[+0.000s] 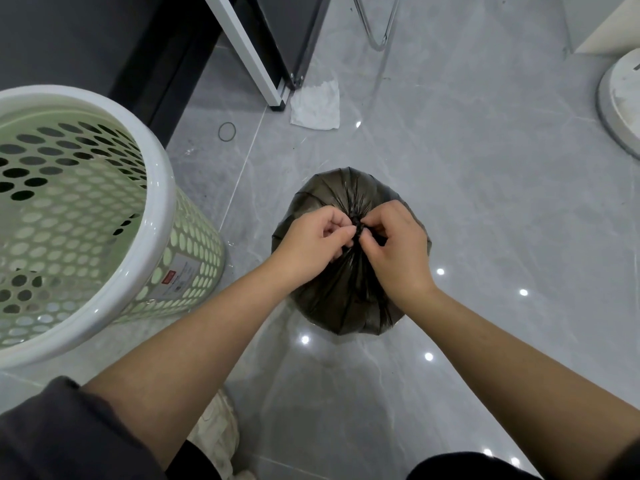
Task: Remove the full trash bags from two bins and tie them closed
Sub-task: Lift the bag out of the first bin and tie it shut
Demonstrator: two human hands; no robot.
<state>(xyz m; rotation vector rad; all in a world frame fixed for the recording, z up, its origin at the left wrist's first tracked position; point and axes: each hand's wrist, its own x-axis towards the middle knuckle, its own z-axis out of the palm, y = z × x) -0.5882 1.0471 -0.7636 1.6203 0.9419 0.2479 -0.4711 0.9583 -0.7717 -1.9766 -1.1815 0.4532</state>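
Observation:
A full black trash bag (346, 192) stands on the grey floor in the middle of the head view, its top gathered into a tight bunch. My left hand (313, 242) pinches the bunched plastic from the left. My right hand (394, 247) pinches it from the right, fingers curled at the knot. Both hands meet over the bag's top and hide part of it. A pale green perforated bin (162, 188) with a white rim stands at the left, with no bag in it.
A crumpled white paper (315, 105) lies on the floor beyond the bag, near a white furniture leg (249, 53). A rubber band (227, 131) lies near the dark wall base. A round white base (620, 98) sits at the right edge. My shoe (216, 434) is below.

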